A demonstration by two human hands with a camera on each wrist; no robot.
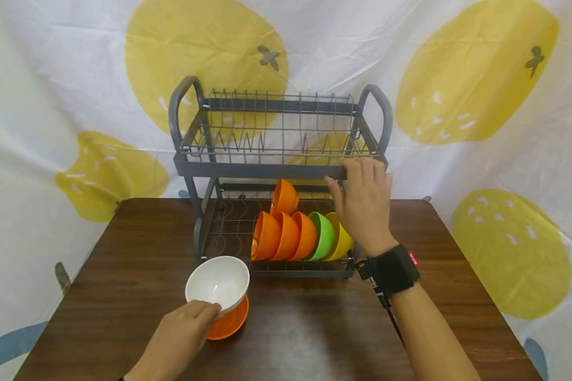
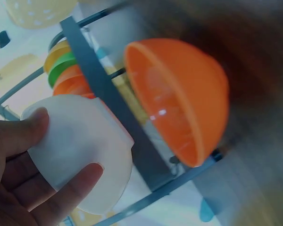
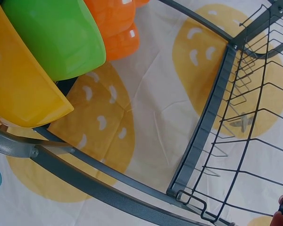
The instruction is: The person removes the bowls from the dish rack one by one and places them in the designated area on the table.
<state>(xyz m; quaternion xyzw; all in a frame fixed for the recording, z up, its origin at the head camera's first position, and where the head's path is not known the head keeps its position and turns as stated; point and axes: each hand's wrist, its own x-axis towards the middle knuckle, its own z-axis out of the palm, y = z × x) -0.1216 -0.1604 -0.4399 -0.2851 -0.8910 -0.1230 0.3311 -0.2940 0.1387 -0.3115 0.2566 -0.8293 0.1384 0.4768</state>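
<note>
My left hand [image 1: 183, 325] pinches the rim of a white bowl [image 1: 216, 280], its hollow tilted up toward the head camera. In the left wrist view the bowl's underside [image 2: 80, 146] shows, with the thumb and fingers spread on it. Partly hidden below it, an orange bowl [image 1: 229, 323] rests on the table in front of a grey two-tier dish rack [image 1: 257, 170]. My right hand [image 1: 364, 206] grips the right part of the rack's upper front rail, fingers over the top and thumb lower. At the right wrist view's edge, fingertips [image 3: 279, 219] meet the dark rail.
On the rack's lower tier a row of orange bowls [image 1: 267, 238], a green bowl [image 1: 322, 235] and a yellow bowl [image 1: 341, 238] stand on edge. Another orange bowl [image 1: 285, 197] stands behind them. The upper tier holds wire dividers [image 1: 283, 127]. A patterned cloth [image 1: 333, 42] hangs behind the table [image 1: 138, 254].
</note>
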